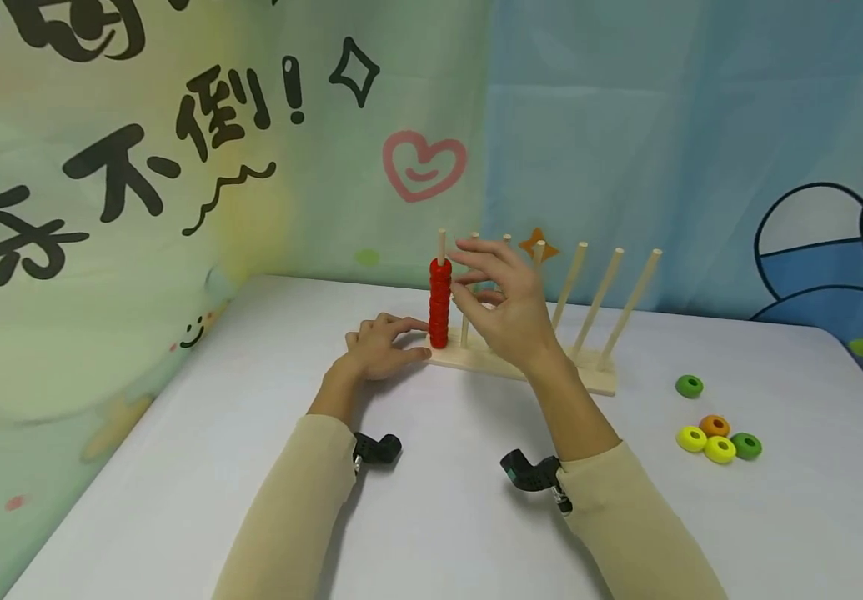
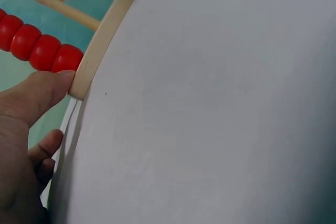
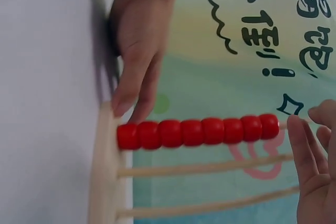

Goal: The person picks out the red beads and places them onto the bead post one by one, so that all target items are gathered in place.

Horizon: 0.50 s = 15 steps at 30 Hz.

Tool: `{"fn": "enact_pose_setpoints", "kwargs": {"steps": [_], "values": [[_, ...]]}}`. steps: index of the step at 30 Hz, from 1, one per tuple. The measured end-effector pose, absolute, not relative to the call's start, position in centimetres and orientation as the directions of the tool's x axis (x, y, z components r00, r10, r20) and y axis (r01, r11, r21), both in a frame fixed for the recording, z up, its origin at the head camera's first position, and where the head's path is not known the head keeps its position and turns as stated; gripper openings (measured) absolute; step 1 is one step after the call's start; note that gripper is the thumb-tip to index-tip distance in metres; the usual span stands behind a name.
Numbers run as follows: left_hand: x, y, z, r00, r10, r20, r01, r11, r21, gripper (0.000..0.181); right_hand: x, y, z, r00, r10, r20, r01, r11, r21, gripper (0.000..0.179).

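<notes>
A wooden rack (image 1: 598, 379) with a row of upright pegs stands on the table. Red beads (image 1: 439, 304) are stacked on its leftmost peg, whose bare tip sticks out above them. At the rack's left end, my left hand (image 1: 380, 348) holds the base between thumb and forefinger; the left wrist view shows the thumb (image 2: 50, 90) against the base beside the lowest bead. My right hand (image 1: 509, 308) is raised beside the top of the red stack, fingers spread and nothing between them. In the right wrist view its fingers (image 3: 304, 148) are near the peg's tip.
To the right of the rack lie loose beads: a green bead (image 1: 689, 386) by itself, then a cluster with an orange bead (image 1: 714, 426), two yellow ones and another green bead (image 1: 746, 446). A printed cloth backdrop (image 1: 589, 108) hangs behind the white table (image 1: 446, 517).
</notes>
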State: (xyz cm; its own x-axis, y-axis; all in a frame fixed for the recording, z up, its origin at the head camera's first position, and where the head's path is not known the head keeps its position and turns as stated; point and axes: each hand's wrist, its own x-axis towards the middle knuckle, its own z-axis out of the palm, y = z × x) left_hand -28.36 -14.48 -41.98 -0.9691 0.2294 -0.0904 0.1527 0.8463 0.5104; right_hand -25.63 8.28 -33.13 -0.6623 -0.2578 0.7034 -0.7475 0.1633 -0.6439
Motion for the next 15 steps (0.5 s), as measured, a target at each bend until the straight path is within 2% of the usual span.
{"fn": "enact_pose_setpoints", "kwargs": {"steps": [7, 15], "values": [[-28.2, -15.9, -41.7, -0.957, 0.254, -0.142, 0.166, 0.878, 0.449, 0.057, -25.0, 9.3, -34.9, -0.650, -0.372, 0.663, -0.749, 0.168, -0.641, 0.034], [-26.8, -15.4, -40.1, -0.923, 0.324, -0.206, 0.271, 0.930, 0.249, 0.080, -23.7, 12.4, -36.4, -0.684, -0.464, 0.563, -0.721, 0.309, -0.621, 0.037]]}}
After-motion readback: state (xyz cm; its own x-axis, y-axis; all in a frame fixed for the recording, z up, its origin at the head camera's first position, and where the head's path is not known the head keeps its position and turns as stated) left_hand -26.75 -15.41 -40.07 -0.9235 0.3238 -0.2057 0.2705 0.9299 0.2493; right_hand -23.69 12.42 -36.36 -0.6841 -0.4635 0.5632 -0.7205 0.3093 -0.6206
